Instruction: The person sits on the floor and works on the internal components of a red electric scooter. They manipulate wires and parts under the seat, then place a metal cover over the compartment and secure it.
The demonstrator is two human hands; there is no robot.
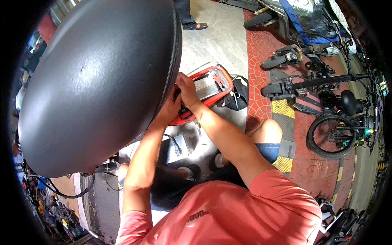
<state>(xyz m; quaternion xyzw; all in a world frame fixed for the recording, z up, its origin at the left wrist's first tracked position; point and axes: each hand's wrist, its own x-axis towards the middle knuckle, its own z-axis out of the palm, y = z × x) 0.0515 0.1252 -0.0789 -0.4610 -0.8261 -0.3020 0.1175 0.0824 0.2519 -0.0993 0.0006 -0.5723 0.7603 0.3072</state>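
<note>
A black stitched saddle [102, 81] looms close at the upper left and covers part of what lies below it. Beyond its right edge is a red frame [222, 73] of an electric bike or scooter, with a silver panel [206, 86] inside it. My left hand [168, 109] is at the near end of this frame, partly hidden by the saddle, its fingers curled around a small dark part. Pressed against it from above, my right hand [188, 90] has bent fingers closed at the same spot. What the fingers hold is too hidden to name.
Below the frame, a black cable with a plug [177, 150] lies on a pale surface. A black bag [239, 96] sits against the frame's right side. Scooters and a bike with a black wheel [332, 136] stand at right. Another person's sandaled foot [196, 26] is at the top.
</note>
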